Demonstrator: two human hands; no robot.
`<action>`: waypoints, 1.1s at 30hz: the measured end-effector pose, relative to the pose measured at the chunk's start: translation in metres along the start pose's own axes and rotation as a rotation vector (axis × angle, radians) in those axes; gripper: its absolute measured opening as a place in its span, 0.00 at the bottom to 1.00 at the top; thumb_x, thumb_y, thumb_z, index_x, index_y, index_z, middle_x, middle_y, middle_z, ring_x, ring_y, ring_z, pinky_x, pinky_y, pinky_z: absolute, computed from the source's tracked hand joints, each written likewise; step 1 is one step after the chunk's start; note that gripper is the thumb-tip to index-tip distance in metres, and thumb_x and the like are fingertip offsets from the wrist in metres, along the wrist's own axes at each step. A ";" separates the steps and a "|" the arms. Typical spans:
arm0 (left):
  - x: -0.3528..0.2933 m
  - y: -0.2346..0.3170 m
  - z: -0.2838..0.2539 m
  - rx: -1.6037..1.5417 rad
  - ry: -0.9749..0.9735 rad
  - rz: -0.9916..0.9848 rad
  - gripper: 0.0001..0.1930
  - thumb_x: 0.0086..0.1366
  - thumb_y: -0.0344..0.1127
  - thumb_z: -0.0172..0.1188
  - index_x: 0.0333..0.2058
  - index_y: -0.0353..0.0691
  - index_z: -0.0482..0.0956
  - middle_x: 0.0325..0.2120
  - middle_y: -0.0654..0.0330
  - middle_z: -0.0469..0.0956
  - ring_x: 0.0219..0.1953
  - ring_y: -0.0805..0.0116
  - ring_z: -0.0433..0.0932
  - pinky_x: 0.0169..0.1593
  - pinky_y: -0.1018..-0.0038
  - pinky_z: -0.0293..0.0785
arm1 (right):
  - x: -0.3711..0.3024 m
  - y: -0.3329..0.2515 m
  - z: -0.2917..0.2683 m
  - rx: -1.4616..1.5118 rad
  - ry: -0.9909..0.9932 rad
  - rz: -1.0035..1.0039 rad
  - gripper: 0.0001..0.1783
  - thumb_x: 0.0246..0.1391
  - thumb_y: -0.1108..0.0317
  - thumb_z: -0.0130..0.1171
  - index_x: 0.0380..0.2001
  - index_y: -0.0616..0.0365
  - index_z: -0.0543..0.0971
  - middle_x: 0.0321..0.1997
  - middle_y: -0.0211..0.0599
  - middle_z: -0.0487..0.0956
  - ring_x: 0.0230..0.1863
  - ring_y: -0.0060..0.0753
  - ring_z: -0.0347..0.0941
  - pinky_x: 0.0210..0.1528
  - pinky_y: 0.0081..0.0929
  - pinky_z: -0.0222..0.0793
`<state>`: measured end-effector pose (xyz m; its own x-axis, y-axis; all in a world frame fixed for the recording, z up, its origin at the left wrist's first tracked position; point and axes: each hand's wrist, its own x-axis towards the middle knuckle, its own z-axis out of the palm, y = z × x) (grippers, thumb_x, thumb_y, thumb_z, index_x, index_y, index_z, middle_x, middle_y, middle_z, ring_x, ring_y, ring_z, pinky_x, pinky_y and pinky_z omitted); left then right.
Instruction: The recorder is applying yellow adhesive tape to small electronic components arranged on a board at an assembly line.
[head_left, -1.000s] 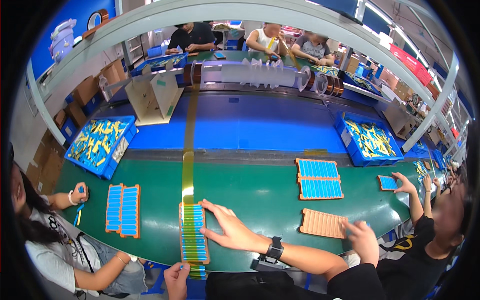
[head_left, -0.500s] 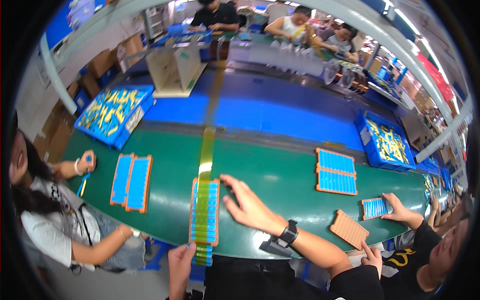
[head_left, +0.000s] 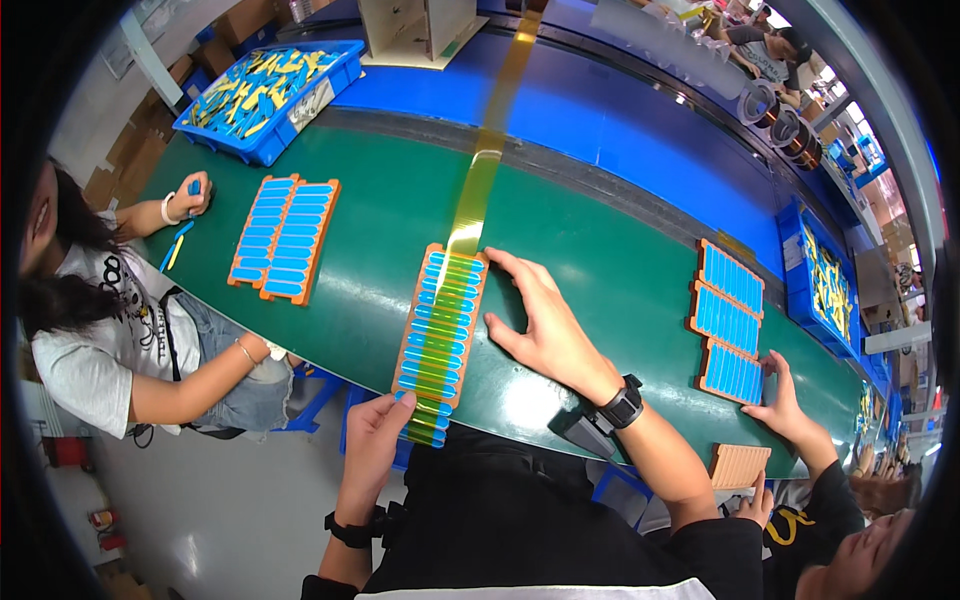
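In front of me an orange slotted tray holds a row of blue strips. A band of clear yellow tape runs lengthwise over them and stretches away to the far side of the bench. My left hand pinches the tape's near end between thumb and finger at the tray's near left corner. Several blue strips on the tape hang past the tray's near edge there. My right hand is open, thumb and fingers apart, with the index fingertip at the tray's far right corner.
Two filled trays lie to the left beside a seated person holding a blue piece. More filled trays and a bare tray are by a person at right. Blue bins of strips stand at both sides. A wooden stand is behind.
The view has shifted and tilted. At right, the neighbour's third filled tray now sits against the other two. My hands keep about the same places at the tray.
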<state>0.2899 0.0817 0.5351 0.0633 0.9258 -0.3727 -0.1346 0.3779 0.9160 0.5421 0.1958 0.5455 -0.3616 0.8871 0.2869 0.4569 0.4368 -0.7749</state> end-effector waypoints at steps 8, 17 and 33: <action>0.002 -0.003 -0.001 -0.062 0.038 0.038 0.14 0.73 0.35 0.58 0.39 0.27 0.85 0.32 0.61 0.85 0.32 0.80 0.79 0.38 0.81 0.73 | 0.003 -0.005 0.001 0.004 0.057 0.009 0.35 0.53 0.71 0.65 0.64 0.61 0.67 0.62 0.47 0.72 0.66 0.52 0.65 0.67 0.43 0.64; 0.003 -0.011 -0.014 -0.334 0.047 0.161 0.12 0.72 0.32 0.58 0.42 0.27 0.83 0.34 0.60 0.84 0.34 0.80 0.79 0.39 0.82 0.71 | 0.039 -0.020 0.002 -0.218 -0.133 -0.261 0.09 0.56 0.68 0.65 0.40 0.57 0.83 0.44 0.37 0.76 0.47 0.42 0.71 0.50 0.39 0.71; 0.007 -0.007 -0.026 -0.310 0.054 0.162 0.12 0.73 0.34 0.58 0.42 0.29 0.82 0.35 0.62 0.84 0.36 0.81 0.78 0.40 0.82 0.70 | 0.077 -0.027 0.032 -0.626 -0.387 -0.570 0.09 0.52 0.71 0.58 0.36 0.64 0.78 0.41 0.46 0.78 0.44 0.49 0.78 0.45 0.41 0.76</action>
<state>0.2655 0.0861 0.5224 -0.0351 0.9699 -0.2410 -0.4326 0.2026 0.8785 0.4757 0.2474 0.5709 -0.8605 0.4515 0.2359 0.4415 0.8920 -0.0970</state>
